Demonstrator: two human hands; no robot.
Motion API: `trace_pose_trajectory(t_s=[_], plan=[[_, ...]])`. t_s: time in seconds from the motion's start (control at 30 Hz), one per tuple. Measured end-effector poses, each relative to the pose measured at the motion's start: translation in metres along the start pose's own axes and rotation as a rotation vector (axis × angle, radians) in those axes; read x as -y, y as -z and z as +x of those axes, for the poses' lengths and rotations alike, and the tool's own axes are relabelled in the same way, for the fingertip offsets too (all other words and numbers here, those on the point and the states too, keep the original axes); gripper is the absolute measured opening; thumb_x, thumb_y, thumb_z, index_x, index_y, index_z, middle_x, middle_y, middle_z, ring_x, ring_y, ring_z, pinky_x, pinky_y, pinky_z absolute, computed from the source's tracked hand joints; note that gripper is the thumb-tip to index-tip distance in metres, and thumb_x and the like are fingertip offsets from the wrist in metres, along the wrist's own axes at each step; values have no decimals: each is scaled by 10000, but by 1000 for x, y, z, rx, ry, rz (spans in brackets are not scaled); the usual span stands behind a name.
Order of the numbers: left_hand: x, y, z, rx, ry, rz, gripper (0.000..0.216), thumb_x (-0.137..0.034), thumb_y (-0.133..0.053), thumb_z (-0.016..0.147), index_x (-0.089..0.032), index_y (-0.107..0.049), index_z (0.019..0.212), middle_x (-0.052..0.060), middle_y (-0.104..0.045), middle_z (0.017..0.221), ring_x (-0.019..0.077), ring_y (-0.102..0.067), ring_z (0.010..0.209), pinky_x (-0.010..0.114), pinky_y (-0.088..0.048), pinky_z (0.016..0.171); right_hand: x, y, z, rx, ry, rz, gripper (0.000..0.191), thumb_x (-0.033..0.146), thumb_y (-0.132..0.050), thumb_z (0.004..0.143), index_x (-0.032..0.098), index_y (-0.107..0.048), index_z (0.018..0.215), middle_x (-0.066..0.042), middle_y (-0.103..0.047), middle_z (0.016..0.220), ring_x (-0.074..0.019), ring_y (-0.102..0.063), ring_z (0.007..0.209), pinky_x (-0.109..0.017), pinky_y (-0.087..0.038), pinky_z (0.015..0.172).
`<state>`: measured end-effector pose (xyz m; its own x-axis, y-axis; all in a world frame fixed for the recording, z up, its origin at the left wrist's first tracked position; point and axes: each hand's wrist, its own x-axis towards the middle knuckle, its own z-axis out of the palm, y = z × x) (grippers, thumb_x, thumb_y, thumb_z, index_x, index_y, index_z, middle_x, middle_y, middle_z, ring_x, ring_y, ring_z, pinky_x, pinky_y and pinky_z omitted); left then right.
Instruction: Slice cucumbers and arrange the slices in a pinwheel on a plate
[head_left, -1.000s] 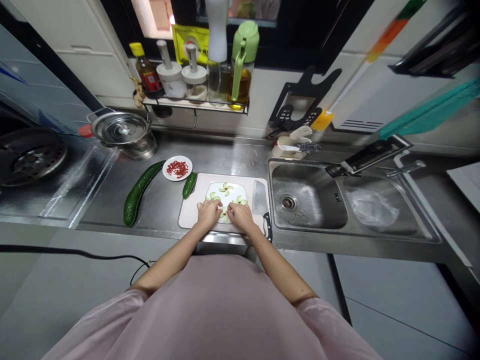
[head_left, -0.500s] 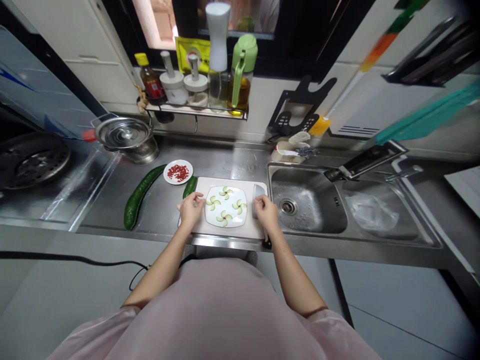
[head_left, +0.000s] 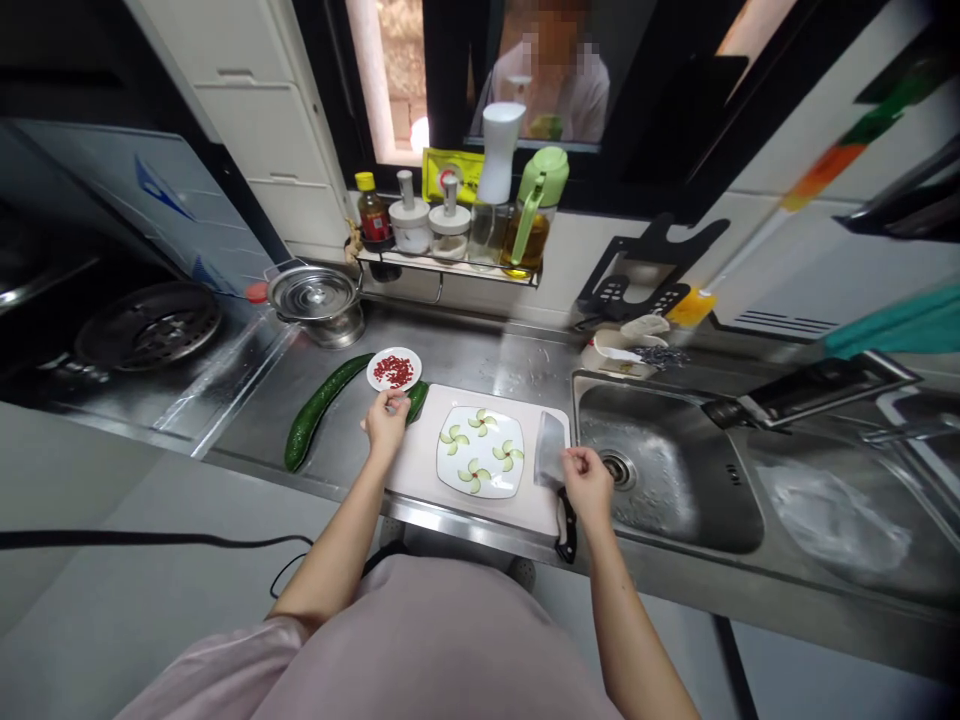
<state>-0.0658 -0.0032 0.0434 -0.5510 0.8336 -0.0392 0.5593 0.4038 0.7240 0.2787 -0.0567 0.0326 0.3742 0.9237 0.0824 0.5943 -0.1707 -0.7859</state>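
Observation:
A white square plate (head_left: 450, 480) with cucumber slices (head_left: 474, 476) laid out as pinwheels sits on a pale cutting board (head_left: 420, 462). My left hand (head_left: 385, 425) is at the board's far left corner. Its fingertips reach the near rim of a small dish of red berries (head_left: 394, 370), beside a short cucumber piece (head_left: 417, 399). My right hand (head_left: 588, 488) rests at the board's right edge against the heel of a cleaver (head_left: 550, 449), whose black handle (head_left: 566, 528) hangs over the counter edge. I cannot see whether it grips the cleaver.
A whole cucumber (head_left: 322, 408) lies left of the board. A lidded steel pot (head_left: 315, 297) and a stove burner (head_left: 148, 325) are further left. The sink (head_left: 660, 470) lies right of the board. A rack of bottles (head_left: 465, 225) stands under the window, with a person behind the glass.
Both hands left the slices on the plate and moved apart: the left up to the berry dish, the right to the cleaver. The view tilted up and shifted.

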Motion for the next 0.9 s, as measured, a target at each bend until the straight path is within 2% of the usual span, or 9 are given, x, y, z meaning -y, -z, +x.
trace_pose_trajectory(t_s=[0.17, 0.4, 0.53, 0.7, 0.9], plan=[[7, 6, 42, -87, 76, 37, 249, -398, -540, 838, -274, -627, 1036, -7, -692, 908, 199, -621, 889, 379, -343, 904, 4, 1, 2, -17, -17, 21, 366, 540, -509, 715, 184, -589, 741, 59, -406, 487, -123, -393, 477, -243, -320, 510], [16, 1, 95, 26, 64, 367, 200, -299, -551, 810, -284, -677, 964, 64, -710, 1013, 274, -594, 1016, 421, -319, 875, 4, 4, 4, -10, -21, 17, 354, 538, -512, 706, 191, -579, 723, 49, -423, 496, -128, -406, 490, -247, -328, 519], [19, -11, 110, 65, -4, 535, 223, -289, -507, 819, -261, -696, 934, 105, -695, 1038, 292, -580, 1022, 424, -316, 853, -4, 4, 5, -12, -34, 37, 353, 536, -522, 707, 190, -585, 731, 55, -416, 491, -126, -399, 479, -249, -328, 513], [22, -19, 123, 116, -65, 628, 229, -281, -512, 802, -233, -700, 924, 133, -681, 1042, 303, -567, 1022, 422, -309, 842, -16, 2, 6, -11, -72, 20, 377, 549, -525, 710, 182, -603, 749, 58, -419, 497, -127, -407, 479, -253, -329, 521], [25, -26, 136, 157, -54, 691, 233, -289, -536, 773, -222, -697, 928, 145, -680, 1038, 306, -556, 1039, 422, -299, 857, -24, 4, 5, -17, -98, -2, 389, 551, -529, 704, 174, -612, 749, 58, -422, 490, -123, -407, 480, -250, -322, 520]])
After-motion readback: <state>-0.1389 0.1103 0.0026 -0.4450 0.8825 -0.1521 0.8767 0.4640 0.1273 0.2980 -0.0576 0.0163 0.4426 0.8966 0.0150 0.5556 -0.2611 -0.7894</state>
